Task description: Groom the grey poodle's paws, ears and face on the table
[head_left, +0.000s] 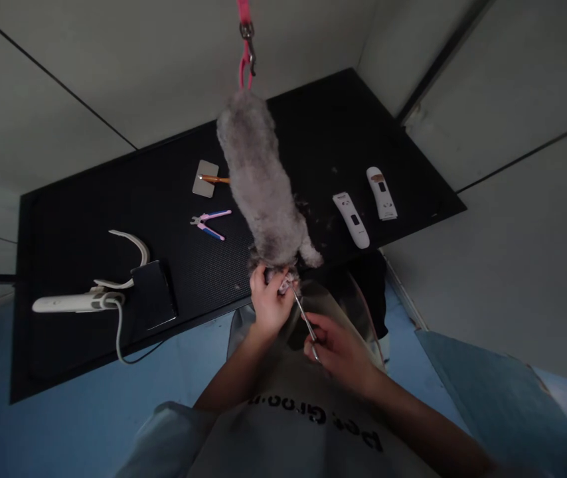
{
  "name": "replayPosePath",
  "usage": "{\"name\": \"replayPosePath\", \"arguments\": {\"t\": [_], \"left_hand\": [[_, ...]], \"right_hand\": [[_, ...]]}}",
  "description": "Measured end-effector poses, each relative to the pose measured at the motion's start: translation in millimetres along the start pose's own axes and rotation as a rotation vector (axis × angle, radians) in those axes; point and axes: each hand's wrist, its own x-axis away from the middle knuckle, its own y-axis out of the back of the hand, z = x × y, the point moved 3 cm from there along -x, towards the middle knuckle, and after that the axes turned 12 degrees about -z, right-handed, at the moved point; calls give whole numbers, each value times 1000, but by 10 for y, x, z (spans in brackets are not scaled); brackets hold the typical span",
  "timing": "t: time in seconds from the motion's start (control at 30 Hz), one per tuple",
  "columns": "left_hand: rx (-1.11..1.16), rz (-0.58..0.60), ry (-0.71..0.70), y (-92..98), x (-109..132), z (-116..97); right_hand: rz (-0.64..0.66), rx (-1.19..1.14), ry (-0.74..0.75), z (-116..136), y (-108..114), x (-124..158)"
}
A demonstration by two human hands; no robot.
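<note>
Black table [89, 219]: pink nail clippers [210, 224], brush [205, 178], two white trimmers [350, 220] right, corded white tool [72, 303] left.

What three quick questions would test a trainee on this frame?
1. True or false: the right hand holds the scissors.
2. What does the left hand grip? A dog B towel C bowl
3. Fill in: ___ white trimmers lie on the table, right of the dog.

Key: 1 true; 2 A; 3 two.
</note>
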Motion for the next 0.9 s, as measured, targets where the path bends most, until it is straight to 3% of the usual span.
{"name": "replayPosePath", "arguments": {"t": [0.17,0.4,0.6,0.9], "left_hand": [[15,-5,3,-11,3,-38],[5,29,-2,-9,26,-82],[41,35,20,-4,19,-100],[23,39,-10,-24,51,-113]], "right_hand": [[-24,-51,-1,27,-12,49],[-85,150,74,52,-97,-53],[-6,142,85,46,-64,139],[-134,363,160,-12,27,34]]}}
